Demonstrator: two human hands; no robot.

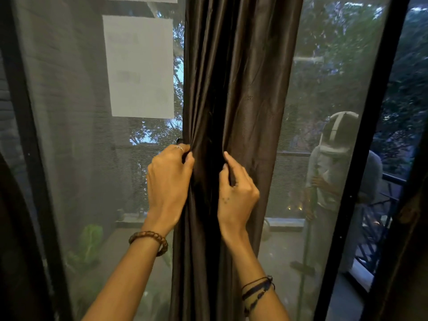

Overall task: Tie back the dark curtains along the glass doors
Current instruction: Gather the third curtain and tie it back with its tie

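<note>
Gripping dark curtain (236,89): left hand (168,179), right hand (236,193); paper sheet (139,66) writing illegible.

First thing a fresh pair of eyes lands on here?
The dark brown satin curtain, gathered into a narrow vertical bunch down the middle of the frame. Both hands pinch its folds at mid-height: the left hand with a wooden bead bracelet on its wrist, the right hand beside it. On the glass at upper left hangs a white paper sheet; at right, beyond the mesh, stands a person in pale clothes.

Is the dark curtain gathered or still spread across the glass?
Gathered: the curtain hangs in a narrow bunch, glass bare either side.
</note>
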